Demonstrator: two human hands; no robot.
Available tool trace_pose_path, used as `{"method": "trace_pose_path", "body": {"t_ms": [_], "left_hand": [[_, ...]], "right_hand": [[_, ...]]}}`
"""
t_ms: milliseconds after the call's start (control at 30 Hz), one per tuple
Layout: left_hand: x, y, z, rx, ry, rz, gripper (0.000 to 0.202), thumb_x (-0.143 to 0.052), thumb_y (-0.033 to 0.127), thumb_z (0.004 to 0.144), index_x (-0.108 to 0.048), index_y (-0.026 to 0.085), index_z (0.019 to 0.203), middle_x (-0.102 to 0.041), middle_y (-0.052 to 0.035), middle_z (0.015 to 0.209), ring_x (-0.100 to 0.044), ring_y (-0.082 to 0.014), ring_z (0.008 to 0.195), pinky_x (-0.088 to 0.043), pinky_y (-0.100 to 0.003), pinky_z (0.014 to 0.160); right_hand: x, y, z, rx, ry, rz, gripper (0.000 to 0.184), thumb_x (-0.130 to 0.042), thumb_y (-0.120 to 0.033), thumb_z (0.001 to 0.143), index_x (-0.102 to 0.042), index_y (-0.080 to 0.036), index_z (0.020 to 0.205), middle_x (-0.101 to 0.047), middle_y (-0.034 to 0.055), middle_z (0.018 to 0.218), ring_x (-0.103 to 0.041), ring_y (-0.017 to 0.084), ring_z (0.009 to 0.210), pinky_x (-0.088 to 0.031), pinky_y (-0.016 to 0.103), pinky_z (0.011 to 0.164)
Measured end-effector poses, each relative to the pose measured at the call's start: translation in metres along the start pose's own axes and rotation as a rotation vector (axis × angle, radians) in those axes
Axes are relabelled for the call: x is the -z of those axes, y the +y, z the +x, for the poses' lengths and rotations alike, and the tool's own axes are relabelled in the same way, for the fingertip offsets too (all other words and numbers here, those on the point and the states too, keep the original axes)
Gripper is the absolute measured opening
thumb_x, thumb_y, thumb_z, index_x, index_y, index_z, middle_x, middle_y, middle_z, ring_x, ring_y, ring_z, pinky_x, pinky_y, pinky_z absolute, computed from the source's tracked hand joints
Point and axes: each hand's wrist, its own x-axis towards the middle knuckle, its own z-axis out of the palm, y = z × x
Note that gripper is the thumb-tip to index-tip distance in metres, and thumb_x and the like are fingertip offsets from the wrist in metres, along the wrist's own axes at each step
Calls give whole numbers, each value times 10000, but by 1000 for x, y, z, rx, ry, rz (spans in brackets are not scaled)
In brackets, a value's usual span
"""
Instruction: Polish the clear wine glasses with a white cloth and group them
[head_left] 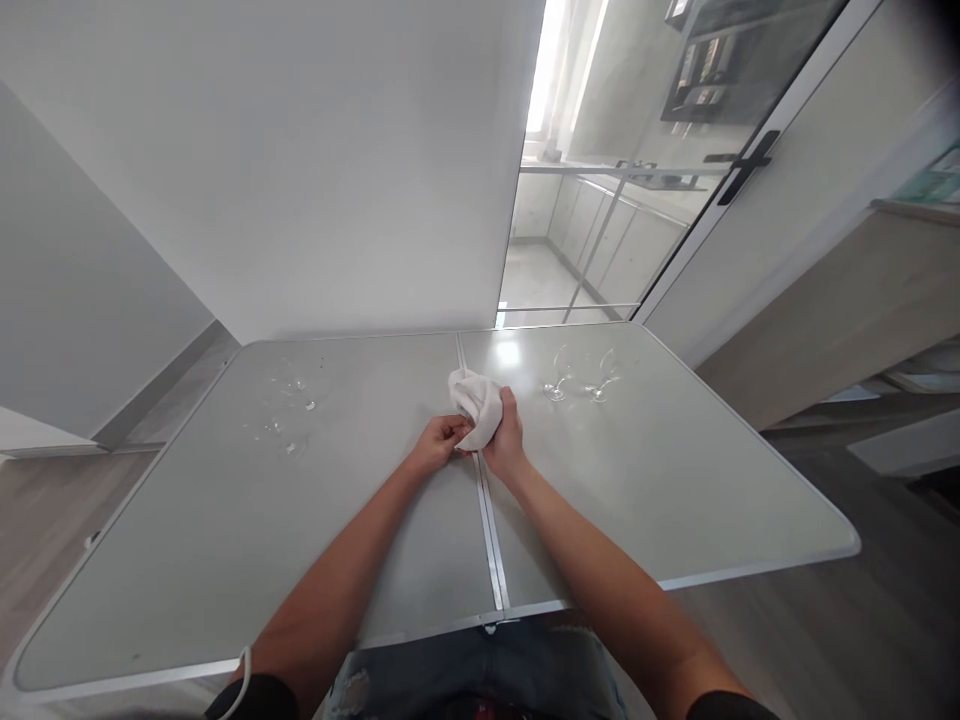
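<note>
Both of my hands meet over the middle seam of a grey folding table point(645, 500). My right hand point(507, 438) is wrapped round a bunched white cloth point(478, 402). Something sits inside the cloth that I cannot make out. My left hand point(439, 444) is closed in a pinch against the lower left edge of the cloth. Two clear stemmed glasses point(579, 376) stand on the right half of the table, beyond my right hand. Two more clear glasses point(289, 415) stand on the left half, hard to see against the surface.
A white wall rises behind the table's far edge. A glass door point(600, 180) with a black handle opens onto a kitchen at the back right. A wooden counter point(847, 300) stands to the right. My knees in jeans show below the near edge.
</note>
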Motion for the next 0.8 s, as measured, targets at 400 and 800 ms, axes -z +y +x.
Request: {"method": "trace_pose_path", "body": {"t_ms": [400,800], "left_hand": [[3,-15,3,-95,347,226,150,-633,259,743,-703,129,768,-702,-34,717,-621,-193,701,-501,-293,681],[8,-7,6,-224,526,67,208,-666,330,864,-735,181,991,-720,-85,1079,-640,-239,1067,-478,-355,972]], "right_hand": [[11,16,8,283,-208,-509,523,-767,-415,815,-581,-220,1263,-692,66,1141,-640,222,1035,-502,331,945],[26,15,25,240,17,-359,365,-696,-443,855,-638,-206,1126,-708,57,1029,-656,191,942,-516,321,879]]}}
